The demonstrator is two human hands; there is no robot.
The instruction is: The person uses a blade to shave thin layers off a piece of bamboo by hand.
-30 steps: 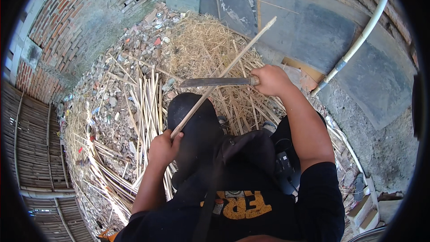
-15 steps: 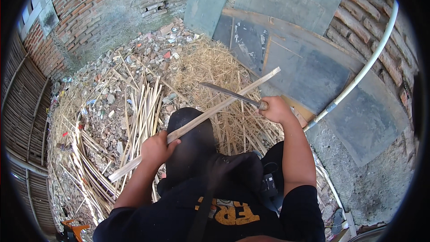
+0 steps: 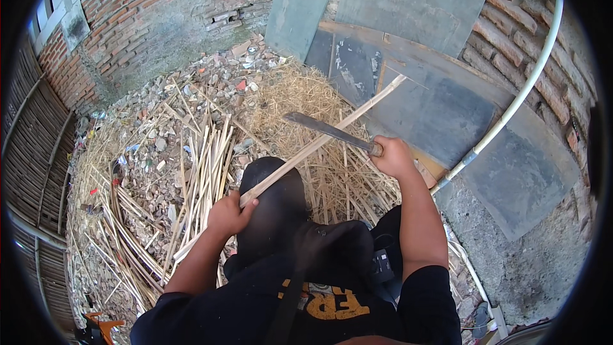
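Note:
A long pale strip of split bamboo (image 3: pixel 319 142) slants across my raised knee, its far end up to the right. My left hand (image 3: pixel 228 213) is closed round its lower part beside the knee. In my right hand (image 3: pixel 394 157) is the wooden handle of a machete (image 3: pixel 329 130), fingers wrapped round it. The dark blade points left and lies across the strip at its upper half; whether it cuts into the wood I cannot tell. Beyond the blade spreads a heap of thin shavings (image 3: pixel 294 92).
Several cut bamboo strips (image 3: pixel 207 160) lie on the rubble left of my knee, more (image 3: pixel 131 243) farther left. Grey boards (image 3: pixel 434 108) lean by the brick wall at the right, with a white pipe (image 3: pixel 517 102) in front. A woven bamboo fence (image 3: pixel 32 134) stands at the left.
The machete's blade has turned, showing more of its flat side. The strip's far end has shifted slightly up and right, and its near end has drawn in toward my left hand.

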